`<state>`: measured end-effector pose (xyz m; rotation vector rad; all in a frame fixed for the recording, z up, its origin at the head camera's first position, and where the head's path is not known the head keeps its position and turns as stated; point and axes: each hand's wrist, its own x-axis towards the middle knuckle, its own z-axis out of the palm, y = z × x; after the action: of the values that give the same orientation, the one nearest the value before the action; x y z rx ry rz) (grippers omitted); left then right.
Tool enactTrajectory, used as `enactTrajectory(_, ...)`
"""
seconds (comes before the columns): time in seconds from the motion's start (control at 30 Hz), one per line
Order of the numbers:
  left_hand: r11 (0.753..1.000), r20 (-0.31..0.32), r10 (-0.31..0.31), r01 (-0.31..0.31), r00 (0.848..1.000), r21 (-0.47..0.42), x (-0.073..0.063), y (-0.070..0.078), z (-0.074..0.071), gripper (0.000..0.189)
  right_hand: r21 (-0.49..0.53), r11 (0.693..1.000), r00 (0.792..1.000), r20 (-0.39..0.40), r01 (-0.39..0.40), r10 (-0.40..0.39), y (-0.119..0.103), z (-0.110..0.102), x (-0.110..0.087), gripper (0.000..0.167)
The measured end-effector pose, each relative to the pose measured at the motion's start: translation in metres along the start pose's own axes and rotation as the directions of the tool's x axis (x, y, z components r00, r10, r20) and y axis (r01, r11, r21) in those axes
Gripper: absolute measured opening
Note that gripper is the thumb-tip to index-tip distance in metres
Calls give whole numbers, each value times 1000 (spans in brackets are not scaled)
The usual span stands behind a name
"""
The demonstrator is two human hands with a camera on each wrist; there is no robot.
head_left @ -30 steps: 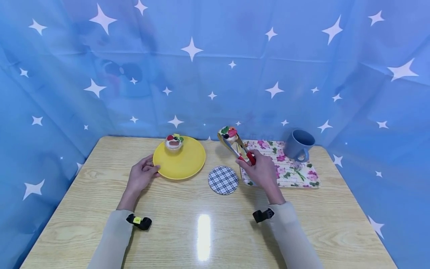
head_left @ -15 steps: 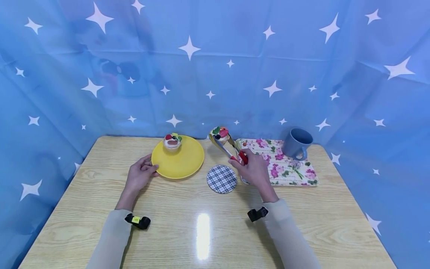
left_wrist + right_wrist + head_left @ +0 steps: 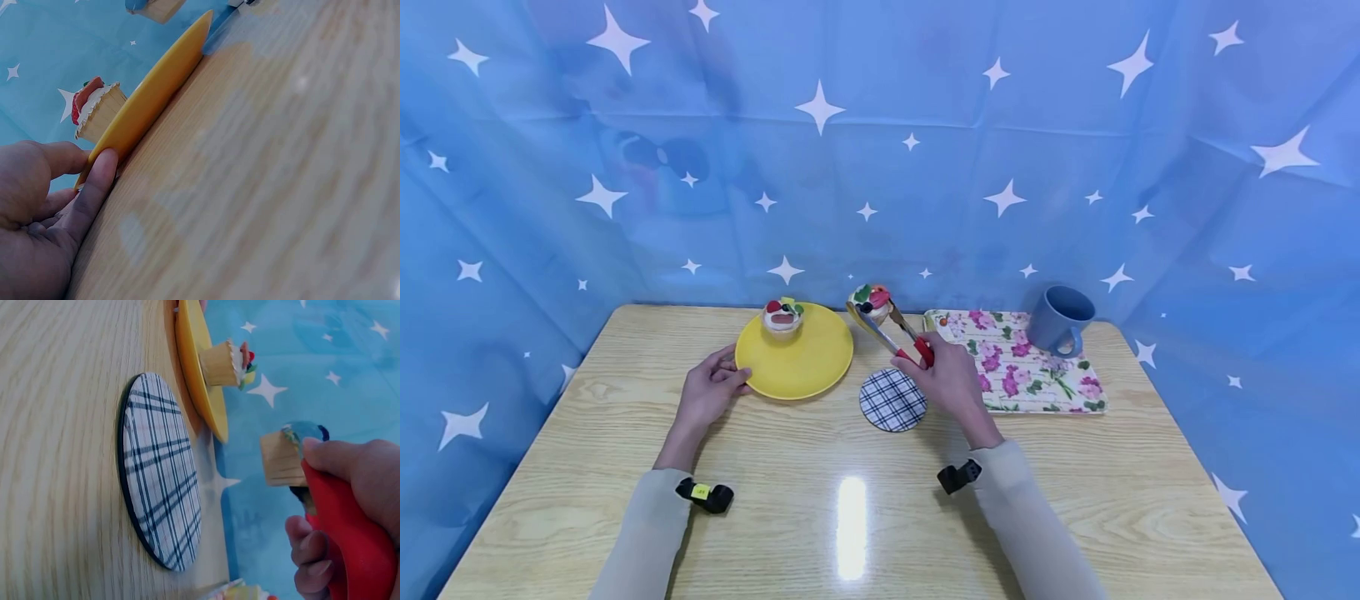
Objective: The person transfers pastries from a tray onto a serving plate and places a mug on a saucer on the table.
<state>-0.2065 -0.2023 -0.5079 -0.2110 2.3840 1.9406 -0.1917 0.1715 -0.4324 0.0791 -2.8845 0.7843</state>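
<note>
My left hand [image 3: 707, 390] pinches the near-left rim of a yellow plate [image 3: 801, 367], thumb and fingers on either side of the edge in the left wrist view. A cupcake [image 3: 782, 323] with white cream and red fruit stands on the plate's far left part. With my right hand [image 3: 951, 379] I grip red-handled tongs [image 3: 922, 348]. Between the tongs' tips is a second cupcake [image 3: 870, 304], topped with green leaf, pink and dark fruit. It is raised above the table, just right of the plate; in the right wrist view its pale cup [image 3: 278, 465] shows sideways.
A round plaid coaster [image 3: 892, 400] lies between the plate and my right hand. At the right, a blue-grey mug [image 3: 1060, 321] stands on a flowered tray [image 3: 1037, 396]. A blue star-patterned curtain [image 3: 820, 183] hangs behind the table's far edge.
My right hand has carried the tongs and cupcake leftward, away from the tray and closer to the plate. My left hand has kept its hold on the plate's rim.
</note>
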Motion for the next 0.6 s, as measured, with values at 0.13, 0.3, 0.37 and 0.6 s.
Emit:
enactTrajectory(0.13,1000,3,5,-5,1000,-3,1,-1,0,63,0,1000,1000,10,8,-8,-3,5,1,66)
enactTrajectory(0.3,1000,8,3,-3,1000,-12,0,-1,1,63,26,999,1000,10,23,-24,-7,8,1,63)
enactTrajectory(0.37,1000,10,3,-3,1000,-13,0,-1,1,63,38,999,1000,9,27,-27,-9,9,1,62)
enactTrajectory(0.6,1000,-1,-2,2,1000,-8,1,-1,1,63,42,999,999,32,32,-33,-14,14,3,65)
